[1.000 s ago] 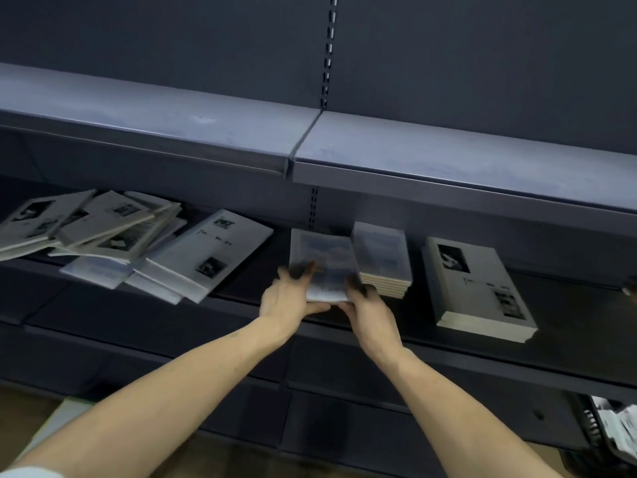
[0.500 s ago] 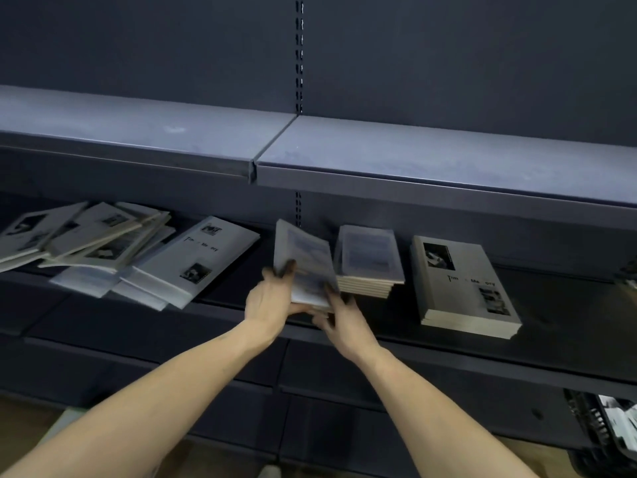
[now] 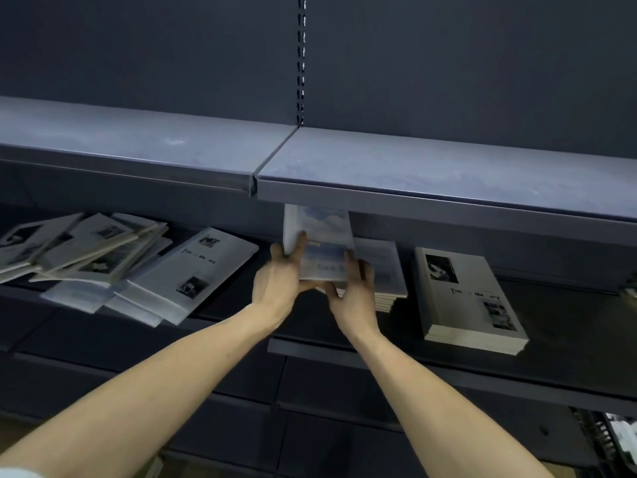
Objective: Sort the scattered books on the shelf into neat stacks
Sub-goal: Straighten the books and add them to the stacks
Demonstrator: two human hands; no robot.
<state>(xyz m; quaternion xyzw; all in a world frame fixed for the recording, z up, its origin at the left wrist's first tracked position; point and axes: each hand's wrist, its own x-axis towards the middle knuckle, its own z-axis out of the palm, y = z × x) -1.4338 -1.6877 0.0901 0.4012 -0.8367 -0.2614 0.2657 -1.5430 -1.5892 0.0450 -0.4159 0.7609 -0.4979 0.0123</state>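
Big dark blue-grey shelving unit fills pretty much everything, with a slotted upright strip [image 3: 302, 56] running down the back panel. The upper shelf [image 3: 448, 174] is two dusty boards butted together at a seam, nothing on them. Below it is the lower shelf [image 3: 568, 339], which is where all the books are. Under that, more dark panels, a sliver of wood-coloured floor bottom left, and a black wire basket [image 3: 610, 439] with some papers poking in at the bottom right corner.

On the left of the lower shelf there's a messy heap of books [image 3: 96, 250], overlapping and lying at all angles, with a grey "Time Memory" book [image 3: 196, 270] lying slanted on its right edge. Over on the right sits a neat stack of grey books [image 3: 468, 298] with the same cover, edges squared. Just left of that is a smaller tidy stack of blue books [image 3: 386, 270].

In the middle, both hands hold up a blue cloud-cover book [image 3: 320, 236], tilted upright above the small stack, its top edge hidden behind the upper shelf lip. Left hand [image 3: 279, 281] has fingers curled round its left edge. Right hand [image 3: 351, 291] grips the bottom right corner, fingers spread up the cover.
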